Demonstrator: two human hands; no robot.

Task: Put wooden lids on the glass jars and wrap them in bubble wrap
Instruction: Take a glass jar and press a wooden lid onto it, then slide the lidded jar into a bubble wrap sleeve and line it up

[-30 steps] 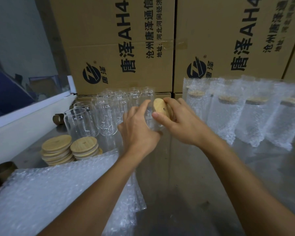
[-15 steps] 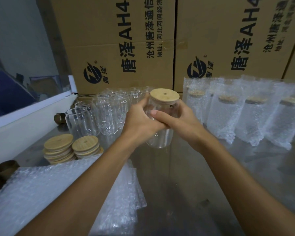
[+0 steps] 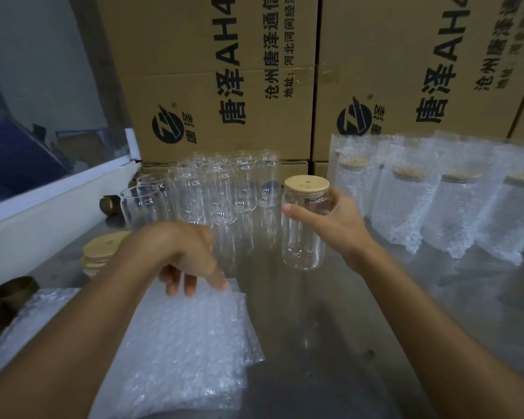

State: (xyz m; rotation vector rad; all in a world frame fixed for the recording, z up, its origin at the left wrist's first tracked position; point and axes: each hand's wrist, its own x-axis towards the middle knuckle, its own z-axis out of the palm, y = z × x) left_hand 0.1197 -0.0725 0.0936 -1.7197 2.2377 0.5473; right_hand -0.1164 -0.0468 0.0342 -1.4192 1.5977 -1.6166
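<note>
My right hand (image 3: 333,222) grips a clear glass jar (image 3: 300,243) near its top, upright just above the steel table; a round wooden lid (image 3: 306,184) sits on it. My left hand (image 3: 188,258) reaches down to the stack of bubble wrap sheets (image 3: 179,343) at the lower left, fingertips touching the top sheet's far corner. Several bare glass jars (image 3: 212,195) stand in a cluster at the back. A stack of wooden lids (image 3: 103,252) lies left of my left wrist, partly hidden.
Several jars wrapped in bubble wrap (image 3: 436,201) stand in a row at the right. Printed cardboard boxes (image 3: 224,86) form a wall behind. Brown tape rolls (image 3: 9,294) lie at the far left by a white ledge (image 3: 43,219).
My left hand has let go of the lidded jar and moved down to the bubble wrap stack. My right hand alone now holds the jar, shifted slightly right.
</note>
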